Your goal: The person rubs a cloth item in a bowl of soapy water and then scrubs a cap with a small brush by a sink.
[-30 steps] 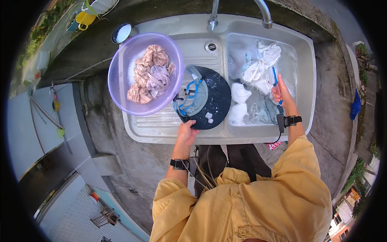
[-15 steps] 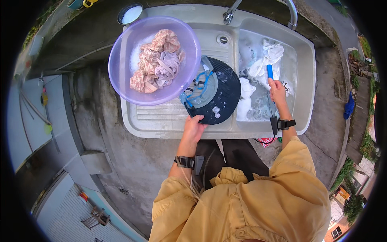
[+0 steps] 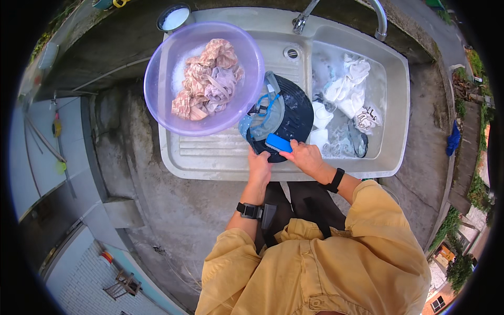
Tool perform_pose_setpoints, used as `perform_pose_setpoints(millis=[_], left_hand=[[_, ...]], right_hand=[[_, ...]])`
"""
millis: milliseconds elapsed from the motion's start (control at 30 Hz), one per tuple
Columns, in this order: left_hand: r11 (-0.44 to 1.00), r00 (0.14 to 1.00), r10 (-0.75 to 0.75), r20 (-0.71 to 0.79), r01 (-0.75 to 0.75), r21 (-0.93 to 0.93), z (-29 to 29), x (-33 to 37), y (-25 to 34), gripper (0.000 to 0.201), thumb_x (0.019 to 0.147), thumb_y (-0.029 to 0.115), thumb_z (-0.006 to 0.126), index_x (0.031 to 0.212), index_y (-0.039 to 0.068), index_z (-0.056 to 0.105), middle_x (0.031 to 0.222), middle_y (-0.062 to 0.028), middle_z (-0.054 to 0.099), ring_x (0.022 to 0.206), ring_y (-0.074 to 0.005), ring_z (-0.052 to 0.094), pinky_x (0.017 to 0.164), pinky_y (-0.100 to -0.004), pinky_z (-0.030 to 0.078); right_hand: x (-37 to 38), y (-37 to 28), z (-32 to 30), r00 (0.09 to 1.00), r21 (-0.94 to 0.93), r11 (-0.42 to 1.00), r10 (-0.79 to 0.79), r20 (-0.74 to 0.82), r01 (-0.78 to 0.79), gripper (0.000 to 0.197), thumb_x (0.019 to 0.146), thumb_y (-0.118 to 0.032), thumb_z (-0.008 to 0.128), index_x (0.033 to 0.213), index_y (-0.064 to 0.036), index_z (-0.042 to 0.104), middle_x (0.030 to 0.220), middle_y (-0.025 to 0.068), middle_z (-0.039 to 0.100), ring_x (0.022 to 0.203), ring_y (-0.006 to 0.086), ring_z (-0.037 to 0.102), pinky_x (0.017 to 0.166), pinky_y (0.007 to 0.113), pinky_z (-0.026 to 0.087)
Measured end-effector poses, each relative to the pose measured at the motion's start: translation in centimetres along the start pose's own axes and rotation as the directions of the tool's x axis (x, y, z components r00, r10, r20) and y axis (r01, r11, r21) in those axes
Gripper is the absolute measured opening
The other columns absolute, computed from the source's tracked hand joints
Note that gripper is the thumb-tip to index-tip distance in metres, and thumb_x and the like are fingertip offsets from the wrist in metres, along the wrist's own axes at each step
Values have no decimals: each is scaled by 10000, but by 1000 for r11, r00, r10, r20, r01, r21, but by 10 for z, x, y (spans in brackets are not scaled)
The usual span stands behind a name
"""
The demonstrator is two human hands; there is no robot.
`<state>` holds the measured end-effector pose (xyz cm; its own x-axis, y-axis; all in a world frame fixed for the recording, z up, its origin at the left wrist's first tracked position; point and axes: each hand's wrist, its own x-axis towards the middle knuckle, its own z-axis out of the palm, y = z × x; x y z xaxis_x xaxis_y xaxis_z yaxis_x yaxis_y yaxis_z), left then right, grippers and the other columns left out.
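A dark wide-brimmed sun hat [image 3: 297, 113] with a grey and light-blue inside lies on the ribbed drainboard, its crown opening facing up. My left hand [image 3: 259, 164] grips the near edge of its brim. In my right hand [image 3: 307, 156] is a blue scrubbing brush [image 3: 278, 143], closed in the fingers and held against the hat near the left hand. Right of the hat, white cloth pieces [image 3: 348, 84] and a patterned white cloth [image 3: 367, 119] lie in sudsy water in the sink basin [image 3: 394, 105].
A purple plastic basin [image 3: 152, 89] holding pink and lilac laundry [image 3: 210, 79] sits on the drainboard's left, partly over its edge. Behind it is a dark bowl of white powder [image 3: 175, 19]. Two metal taps [image 3: 300, 23] rise at the back, one above the sink basin.
My right hand has brought the blue brush from the sudsy basin leftward and nearer, onto the hat. My left hand still grips the brim, whose near edge now looks bent up.
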<state>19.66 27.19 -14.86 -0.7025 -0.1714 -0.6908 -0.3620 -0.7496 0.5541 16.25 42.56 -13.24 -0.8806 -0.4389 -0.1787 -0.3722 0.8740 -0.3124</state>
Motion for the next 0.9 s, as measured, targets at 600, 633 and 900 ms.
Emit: perform_pose_setpoints(millis=[600, 633, 900], left_hand=[[997, 997, -73, 13, 73, 4, -4, -3, 16, 472, 748, -126, 394, 1180, 61, 376, 1084, -110, 520, 962, -223, 554, 823, -370, 476], [999, 999, -54, 4, 54, 9, -6, 0, 14, 462, 745, -129, 387, 1170, 52, 382, 1095, -124, 513, 973, -247, 547, 828, -402, 478], [1000, 997, 22, -72, -23, -9, -11, 7, 30, 356, 769, -94, 432, 1112, 5, 444, 999, -112, 563, 879, -207, 577, 768, -331, 488]], right_hand=[[74, 4, -26, 995, -61, 994, 93, -26, -94, 425, 822, -398, 544, 797, 22, 483, 557, 164, 564, 508, 315, 590, 426, 363, 459], [66, -13, -24, 997, 19, 999, 46, 60, -47, 436, 819, -401, 546, 800, 28, 478, 558, 176, 566, 517, 332, 589, 444, 379, 461], [74, 55, -26, 978, -184, 963, 179, -108, -197, 414, 813, -442, 531, 773, -32, 483, 552, 138, 573, 505, 291, 593, 430, 372, 454]])
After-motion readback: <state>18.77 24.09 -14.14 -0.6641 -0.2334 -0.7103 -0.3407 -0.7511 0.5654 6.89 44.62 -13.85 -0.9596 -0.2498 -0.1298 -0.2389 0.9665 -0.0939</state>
